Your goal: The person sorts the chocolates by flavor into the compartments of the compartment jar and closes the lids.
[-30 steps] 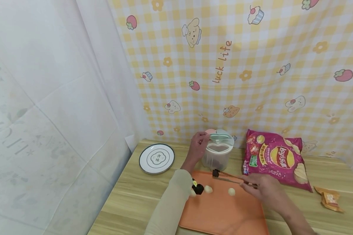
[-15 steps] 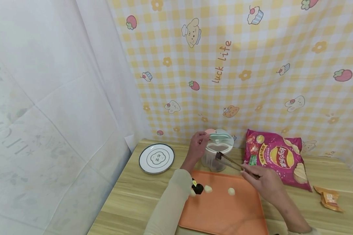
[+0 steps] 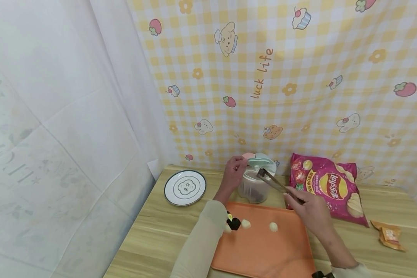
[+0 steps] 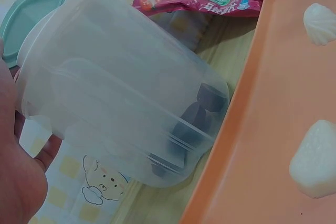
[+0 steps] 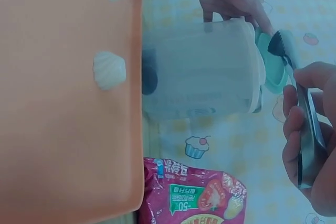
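My left hand (image 3: 234,170) grips the raised pale green lid flap (image 3: 260,161) at the rim of a translucent plastic container (image 3: 255,191). Several dark pieces (image 4: 191,121) lie at the container's bottom. My right hand (image 3: 309,212) holds metal tongs (image 3: 276,183), thumb and fingers curled round them. A small dark chunk (image 3: 262,172) sits between the tong tips, over the container's open compartment. In the right wrist view the tongs (image 5: 307,135) stand beside the lid flap; their tips are dark there. White shell-shaped pieces (image 3: 273,226) lie on the orange tray (image 3: 264,255).
A white plate (image 3: 185,187) with a dark rim lies left of the container. A purple chip bag (image 3: 326,189) leans against the patterned cloth at right. A small orange packet (image 3: 389,234) rests on the wooden table (image 3: 149,227) at far right.
The right hand has raised the tongs with the dark chunk from the tray's back edge up to the container's opening. The left hand stays at the lid flap.
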Demonstrator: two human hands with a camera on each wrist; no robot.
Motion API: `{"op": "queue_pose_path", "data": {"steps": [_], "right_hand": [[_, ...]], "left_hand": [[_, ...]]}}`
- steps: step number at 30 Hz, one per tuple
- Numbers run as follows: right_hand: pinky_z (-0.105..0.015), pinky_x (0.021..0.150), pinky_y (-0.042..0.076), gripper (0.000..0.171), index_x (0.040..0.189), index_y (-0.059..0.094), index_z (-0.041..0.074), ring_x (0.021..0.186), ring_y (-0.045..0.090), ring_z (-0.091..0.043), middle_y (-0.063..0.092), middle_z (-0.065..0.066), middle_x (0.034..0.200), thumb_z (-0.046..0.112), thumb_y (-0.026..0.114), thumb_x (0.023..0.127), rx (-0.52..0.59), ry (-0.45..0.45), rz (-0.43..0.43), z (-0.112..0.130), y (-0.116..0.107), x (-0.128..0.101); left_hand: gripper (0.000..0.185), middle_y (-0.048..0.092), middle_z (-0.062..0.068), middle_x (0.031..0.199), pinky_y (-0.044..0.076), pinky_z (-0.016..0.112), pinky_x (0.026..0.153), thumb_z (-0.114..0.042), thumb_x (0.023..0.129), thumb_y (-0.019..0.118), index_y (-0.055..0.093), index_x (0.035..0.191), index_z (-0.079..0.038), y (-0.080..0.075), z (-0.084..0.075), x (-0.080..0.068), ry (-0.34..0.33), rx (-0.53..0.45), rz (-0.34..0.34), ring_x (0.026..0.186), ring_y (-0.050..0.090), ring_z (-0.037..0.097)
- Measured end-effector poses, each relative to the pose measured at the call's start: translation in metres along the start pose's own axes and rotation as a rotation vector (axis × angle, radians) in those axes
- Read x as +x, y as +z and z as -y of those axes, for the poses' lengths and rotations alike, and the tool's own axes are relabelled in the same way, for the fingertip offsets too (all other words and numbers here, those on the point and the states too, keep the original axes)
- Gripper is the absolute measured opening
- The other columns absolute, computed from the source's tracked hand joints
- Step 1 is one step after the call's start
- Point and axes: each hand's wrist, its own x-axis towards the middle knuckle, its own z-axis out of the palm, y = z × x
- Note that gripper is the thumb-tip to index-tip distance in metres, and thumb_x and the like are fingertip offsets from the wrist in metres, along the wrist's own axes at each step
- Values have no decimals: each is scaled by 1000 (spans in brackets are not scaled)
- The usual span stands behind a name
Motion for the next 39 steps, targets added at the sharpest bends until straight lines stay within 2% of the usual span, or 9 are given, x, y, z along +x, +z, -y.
{"op": "queue_pose_path", "data": {"steps": [7,15,29,39], "right_hand": [[-21,39,33,27,111,79,0,47,45,-1,75,-5,78,7,84,85,-84,-18,-44,-1,7,1],[-27,41,32,28,109,80,3,46,38,0,58,11,60,9,86,83,-160,-59,-49,-2,12,1],[-27,40,33,29,111,80,3,46,41,-1,64,6,61,11,85,84,-162,-43,-31,-2,11,1],[-27,41,33,27,109,80,3,47,40,-2,66,5,64,10,85,84,-175,-27,-27,-1,10,2]], "left_hand": [[41,62,5,114,45,33,83,-30,108,56,77,90,-1,0,2,0,7,-6,4,99,54,18],[41,61,3,115,44,32,85,-32,108,55,77,90,-2,1,1,0,-12,-6,-4,101,53,17],[41,62,3,116,44,33,86,-32,108,55,77,90,-2,0,-1,-1,-21,7,-6,104,53,18],[41,62,5,115,45,32,84,-28,109,54,77,90,-1,-1,0,-1,16,-17,3,101,54,18]]}}
